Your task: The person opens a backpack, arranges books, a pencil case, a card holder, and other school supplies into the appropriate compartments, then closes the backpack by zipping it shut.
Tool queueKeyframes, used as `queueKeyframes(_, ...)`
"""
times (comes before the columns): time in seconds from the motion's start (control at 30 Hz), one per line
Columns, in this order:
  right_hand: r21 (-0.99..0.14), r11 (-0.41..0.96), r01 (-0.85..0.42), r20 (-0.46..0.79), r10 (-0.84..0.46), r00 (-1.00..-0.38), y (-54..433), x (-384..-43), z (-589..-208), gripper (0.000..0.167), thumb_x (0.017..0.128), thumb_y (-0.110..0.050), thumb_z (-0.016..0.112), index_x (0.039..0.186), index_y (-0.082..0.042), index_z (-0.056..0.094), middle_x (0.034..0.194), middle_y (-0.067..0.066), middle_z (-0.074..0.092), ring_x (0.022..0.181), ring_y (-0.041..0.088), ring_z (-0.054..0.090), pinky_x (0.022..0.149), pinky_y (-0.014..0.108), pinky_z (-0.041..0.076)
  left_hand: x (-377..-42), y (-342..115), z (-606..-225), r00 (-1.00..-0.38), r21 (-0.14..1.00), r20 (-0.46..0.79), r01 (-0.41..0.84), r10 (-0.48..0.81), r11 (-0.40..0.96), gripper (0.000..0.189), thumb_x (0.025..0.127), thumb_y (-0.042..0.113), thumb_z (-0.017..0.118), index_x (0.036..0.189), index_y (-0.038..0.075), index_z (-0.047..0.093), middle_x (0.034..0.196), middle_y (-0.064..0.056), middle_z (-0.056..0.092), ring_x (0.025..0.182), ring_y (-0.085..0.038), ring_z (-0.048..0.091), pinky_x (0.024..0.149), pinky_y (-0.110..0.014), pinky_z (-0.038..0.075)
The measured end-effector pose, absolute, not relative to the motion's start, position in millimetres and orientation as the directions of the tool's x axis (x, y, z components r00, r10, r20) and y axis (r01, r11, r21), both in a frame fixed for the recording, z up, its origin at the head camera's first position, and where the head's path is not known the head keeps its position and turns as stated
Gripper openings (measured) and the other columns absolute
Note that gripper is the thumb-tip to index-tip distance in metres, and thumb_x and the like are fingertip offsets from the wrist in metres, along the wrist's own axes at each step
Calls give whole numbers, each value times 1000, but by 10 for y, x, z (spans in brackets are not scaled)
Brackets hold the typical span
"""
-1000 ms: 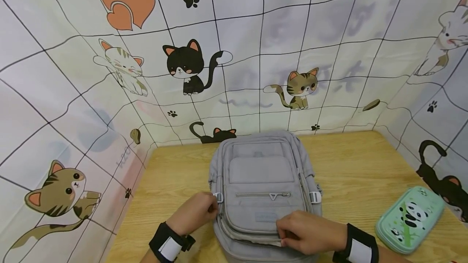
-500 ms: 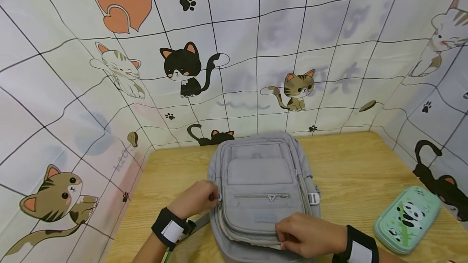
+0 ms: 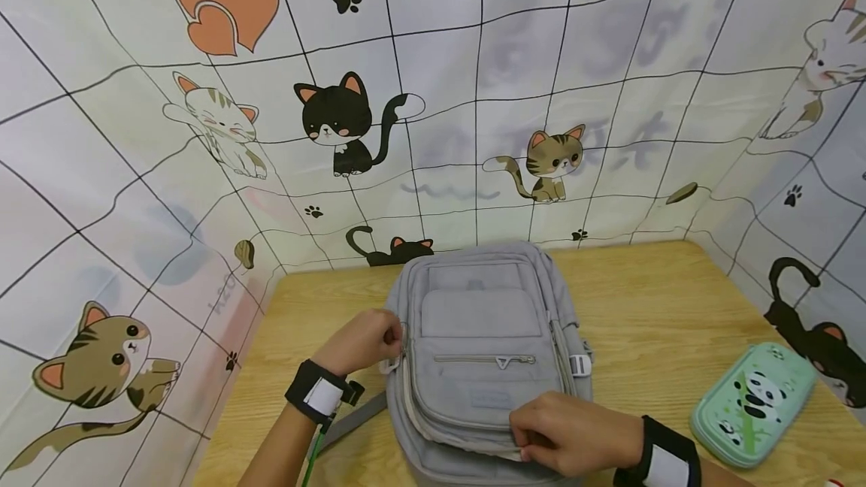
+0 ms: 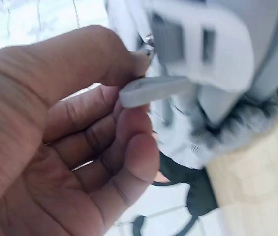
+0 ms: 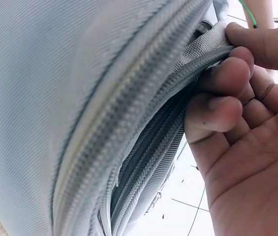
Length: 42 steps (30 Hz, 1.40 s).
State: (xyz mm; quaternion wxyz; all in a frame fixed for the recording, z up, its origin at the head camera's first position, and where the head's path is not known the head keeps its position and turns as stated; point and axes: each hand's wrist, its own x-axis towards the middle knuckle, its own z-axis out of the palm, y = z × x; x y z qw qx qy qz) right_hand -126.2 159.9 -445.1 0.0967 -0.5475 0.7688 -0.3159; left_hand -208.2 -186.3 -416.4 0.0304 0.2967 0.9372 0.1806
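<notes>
A grey backpack (image 3: 482, 314) lies on the wooden table, its front compartment partly unzipped along the bottom and left side. At the upper left side my left hand (image 3: 361, 342) pinches a small metal zipper pull (image 4: 148, 48) between thumb and index finger. A grey webbing end (image 4: 153, 91) crosses that hand's fingers, near a white buckle (image 4: 222, 44). My right hand (image 3: 571, 431) pinches the loose zipper edge (image 5: 205, 56) at the lower front. In the right wrist view the dark gap (image 5: 151, 125) of the compartment shows, with its contents hidden.
A mint-green panda pencil case (image 3: 754, 404) lies on the table (image 3: 649, 307) at the right. A grey strap (image 3: 352, 423) trails from the backpack's left side. Behind stands a cat-print cloth wall (image 3: 440, 134). Both wrists wear black bands (image 3: 659, 453).
My left hand has moved up along the backpack's left side, and the zipper gap there reaches higher. The strap at left has come into view. My right hand keeps its hold, almost unmoved.
</notes>
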Motion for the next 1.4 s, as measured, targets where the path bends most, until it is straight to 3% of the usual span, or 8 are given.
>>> queueKeyframes(0.4, -575, 218, -789, 184, -904, -385, 1607, -1234, -4461, 19, 89, -19, 61, 74, -25, 49, 62, -17, 40, 55, -16, 32, 48, 1, 28, -2380, -1994, -4501, -875, 447, 59, 454, 481, 771, 6, 83, 15, 65, 78, 18, 63, 70, 12, 57, 61, -1, 51, 56, -18, 44)
queueKeyframes(0.93, -577, 220, -787, 193, -899, -392, 1612, -1222, -4493, 21, 88, -19, 61, 74, -25, 48, 62, -18, 40, 54, -16, 31, 47, 2, 27, -2393, -1942, -4621, -891, 348, 219, 451, 397, 822, 7, 82, 17, 66, 77, 18, 62, 72, 11, 51, 63, 0, 47, 56, -16, 42)
queueKeyframes(1.03, -581, 215, -785, 192, -901, -389, 1604, -1217, -4488, 21, 88, -18, 61, 73, -25, 48, 61, -18, 40, 54, -16, 31, 47, 2, 28, -2260, -1895, -4594, -874, 307, 273, 475, 401, 825, 6, 84, 21, 66, 86, 16, 64, 83, 8, 54, 75, -4, 50, 64, -19, 45)
queueKeyframes(1.13, -606, 201, -770, 186, -905, -382, 1599, -1232, -4429, 20, 89, -17, 60, 75, -25, 49, 63, -18, 41, 55, -16, 33, 48, 2, 29, -1979, -1815, -4504, -835, 334, 281, 548, 474, 767, 32, 88, 33, 61, 112, 14, 61, 113, 2, 53, 105, -12, 51, 84, -30, 48)
queueKeyframes(1.23, -628, 208, -750, 187, -895, -404, 1617, -1309, -4270, 17, 91, -19, 58, 78, -26, 50, 65, -16, 43, 55, -13, 35, 48, 4, 32, -1669, -1713, -4394, -772, 483, 212, 615, 599, 623, 58, 88, 49, 54, 137, 20, 42, 143, 1, 34, 134, -19, 32, 103, -44, 37)
queueKeyframes(1.3, -640, 221, -736, 193, -880, -433, 1636, -1397, -4130, 15, 92, -20, 57, 80, -27, 50, 65, -16, 43, 54, -11, 36, 48, 6, 33, -1513, -1650, -4359, -719, 566, 172, 632, 674, 530, 71, 83, 60, 52, 143, 26, 32, 151, 2, 22, 141, -21, 20, 107, -51, 28)
queueKeyframes(1.4, -620, 248, -744, 238, -844, -480, 1661, -1540, -3950, 13, 91, -22, 58, 82, -28, 51, 64, -16, 41, 54, -8, 37, 48, 9, 34, -1402, -1577, -4414, -646, 595, 200, 677, 736, 433, 88, 73, 69, 54, 144, 24, 29, 152, 1, 24, 142, -26, 17, 109, -56, 18)
